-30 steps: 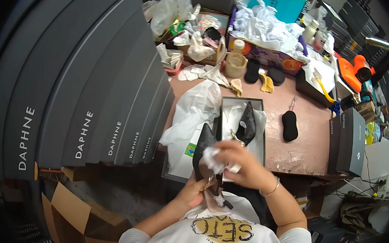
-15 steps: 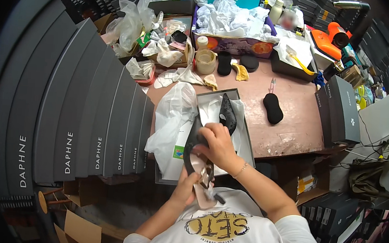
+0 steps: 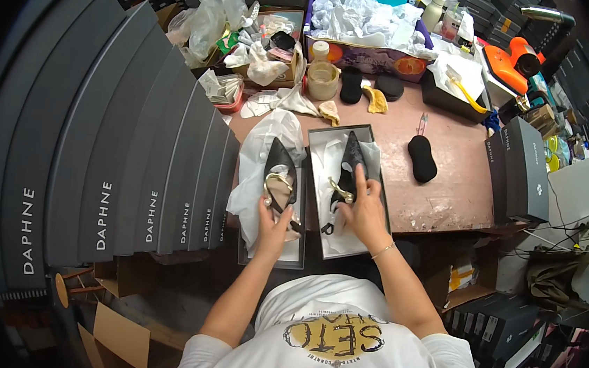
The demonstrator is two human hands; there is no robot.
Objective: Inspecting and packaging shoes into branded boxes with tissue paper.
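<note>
My left hand [image 3: 273, 228] grips a black pointed-toe shoe [image 3: 279, 158] with a gold-coloured ornament, thumb and fingers at its heel end. This shoe is over white tissue paper [image 3: 250, 173] and the left grey box part [image 3: 292, 262], toe pointing away from me. Beside it, the matching black shoe [image 3: 351, 148] lies on paper inside the right grey box part [image 3: 324, 130]. Over that shoe is my right hand [image 3: 367, 215], its index finger stretched along the shoe's side and the thumb apart, near the gold ornament.
Tall stacked dark grey shoeboxes [image 3: 65, 164] wall off the left. Right of the open box lie a black peanut-shaped pad [image 3: 422, 160] and pink-handled snips [image 3: 422, 125]. Behind stand a jar [image 3: 322, 81] and a carton of crumpled paper [image 3: 368, 57]. More shoeboxes [image 3: 520, 169] edge the right.
The shoe held near my body has moved forward onto the left side, now in my left hand alone. My right hand has shifted right to the other shoe. The box parts sit differently.
</note>
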